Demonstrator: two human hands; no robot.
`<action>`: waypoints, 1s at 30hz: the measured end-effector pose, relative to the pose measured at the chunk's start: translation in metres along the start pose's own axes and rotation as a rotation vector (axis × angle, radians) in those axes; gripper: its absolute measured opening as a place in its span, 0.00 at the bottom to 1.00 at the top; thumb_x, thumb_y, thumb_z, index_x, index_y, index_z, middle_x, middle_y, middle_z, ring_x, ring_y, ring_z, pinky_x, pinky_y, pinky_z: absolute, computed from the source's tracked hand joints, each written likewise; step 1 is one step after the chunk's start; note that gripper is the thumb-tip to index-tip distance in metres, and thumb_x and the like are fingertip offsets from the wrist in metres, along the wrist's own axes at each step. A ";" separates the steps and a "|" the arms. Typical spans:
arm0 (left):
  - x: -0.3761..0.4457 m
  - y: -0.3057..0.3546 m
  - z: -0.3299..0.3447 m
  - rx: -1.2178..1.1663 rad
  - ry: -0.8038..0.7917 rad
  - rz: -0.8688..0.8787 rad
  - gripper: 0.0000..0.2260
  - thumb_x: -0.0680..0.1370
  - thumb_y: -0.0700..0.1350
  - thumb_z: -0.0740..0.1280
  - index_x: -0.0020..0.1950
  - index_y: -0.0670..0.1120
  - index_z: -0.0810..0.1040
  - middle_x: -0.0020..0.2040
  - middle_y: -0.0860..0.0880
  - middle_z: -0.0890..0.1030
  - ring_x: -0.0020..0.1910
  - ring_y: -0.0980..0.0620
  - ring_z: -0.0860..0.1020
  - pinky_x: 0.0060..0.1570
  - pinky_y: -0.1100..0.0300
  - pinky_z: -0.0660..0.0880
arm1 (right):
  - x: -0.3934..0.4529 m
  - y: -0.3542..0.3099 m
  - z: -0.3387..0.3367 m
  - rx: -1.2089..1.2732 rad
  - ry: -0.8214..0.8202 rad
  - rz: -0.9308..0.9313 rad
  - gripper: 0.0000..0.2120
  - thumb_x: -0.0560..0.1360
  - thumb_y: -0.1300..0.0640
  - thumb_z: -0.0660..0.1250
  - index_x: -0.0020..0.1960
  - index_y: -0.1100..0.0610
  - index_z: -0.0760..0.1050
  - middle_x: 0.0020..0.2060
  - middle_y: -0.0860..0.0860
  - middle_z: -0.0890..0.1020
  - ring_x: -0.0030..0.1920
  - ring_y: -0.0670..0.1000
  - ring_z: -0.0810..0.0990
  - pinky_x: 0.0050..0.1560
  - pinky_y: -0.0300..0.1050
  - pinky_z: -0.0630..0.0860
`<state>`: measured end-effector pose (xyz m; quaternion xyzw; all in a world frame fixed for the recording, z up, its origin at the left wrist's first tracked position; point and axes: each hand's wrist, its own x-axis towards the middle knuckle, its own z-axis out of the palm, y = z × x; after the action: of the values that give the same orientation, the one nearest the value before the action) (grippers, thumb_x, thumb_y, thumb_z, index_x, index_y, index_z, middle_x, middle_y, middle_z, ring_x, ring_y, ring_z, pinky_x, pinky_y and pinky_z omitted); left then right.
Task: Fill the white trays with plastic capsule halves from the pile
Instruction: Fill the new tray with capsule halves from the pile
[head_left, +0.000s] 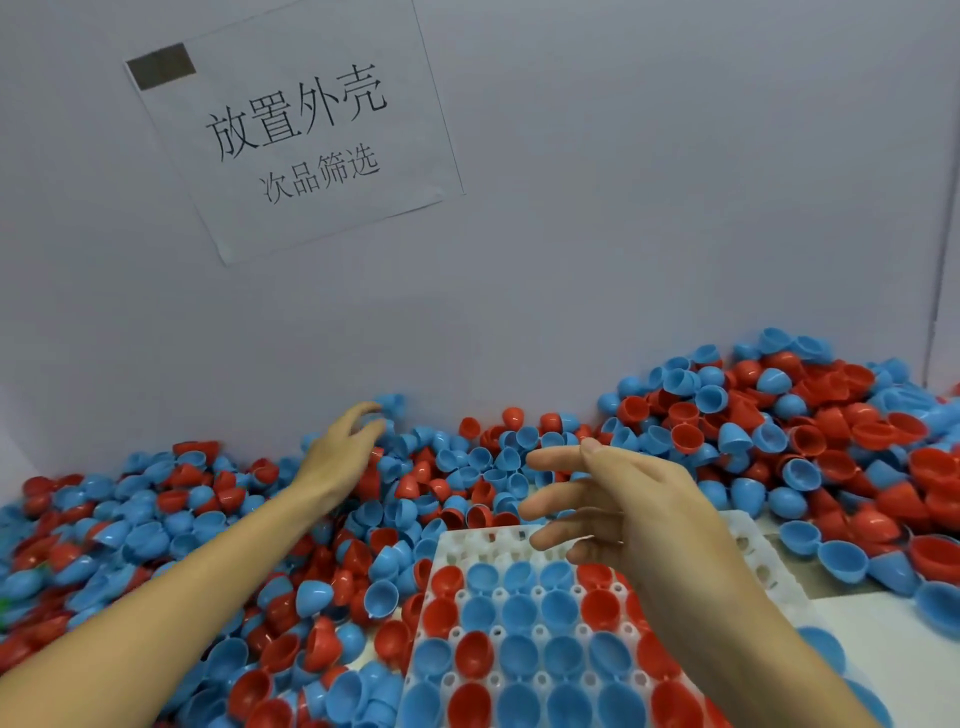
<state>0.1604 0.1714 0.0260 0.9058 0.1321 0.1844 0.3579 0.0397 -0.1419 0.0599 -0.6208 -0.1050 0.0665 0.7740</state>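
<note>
A white tray (470, 548) lies at the bottom centre. Its near rows hold red and blue capsule halves, open side up, and its two far rows show bare sockets. A big pile of red and blue capsule halves (218, 551) surrounds the tray on the left and back and rises high at the right (810, 415). My left hand (343, 452) reaches far into the pile by the wall, thumb and fingertips curled onto a blue capsule half (392, 404). My right hand (623, 504) hovers above the tray's far rows, fingers spread and empty.
A grey wall stands close behind the pile, with a paper sign (296, 130) taped to it. Bare tabletop (883, 629) shows to the right of the tray, with a few loose blue halves (841, 561) lying on it.
</note>
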 end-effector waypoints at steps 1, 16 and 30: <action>0.001 0.002 -0.008 -0.002 0.063 0.009 0.14 0.82 0.53 0.63 0.66 0.53 0.77 0.66 0.46 0.79 0.60 0.47 0.75 0.59 0.54 0.69 | 0.000 0.000 0.000 -0.002 0.005 -0.001 0.18 0.84 0.52 0.55 0.48 0.54 0.83 0.37 0.55 0.86 0.34 0.52 0.84 0.34 0.41 0.76; -0.003 0.011 0.039 0.373 -0.396 -0.286 0.53 0.62 0.72 0.75 0.81 0.60 0.53 0.80 0.39 0.43 0.78 0.33 0.55 0.76 0.41 0.57 | -0.001 0.003 0.004 -0.071 0.006 0.004 0.18 0.84 0.53 0.54 0.50 0.54 0.83 0.37 0.55 0.86 0.34 0.52 0.83 0.35 0.41 0.75; -0.001 0.012 0.051 0.468 -0.293 -0.253 0.44 0.71 0.68 0.70 0.81 0.56 0.58 0.80 0.40 0.60 0.75 0.38 0.65 0.72 0.44 0.68 | -0.001 0.005 0.007 -0.084 -0.010 0.000 0.18 0.84 0.52 0.55 0.50 0.54 0.83 0.37 0.54 0.86 0.35 0.52 0.84 0.36 0.41 0.76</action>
<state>0.1826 0.1316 -0.0007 0.9570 0.2297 -0.0296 0.1746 0.0370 -0.1343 0.0563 -0.6524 -0.1116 0.0652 0.7467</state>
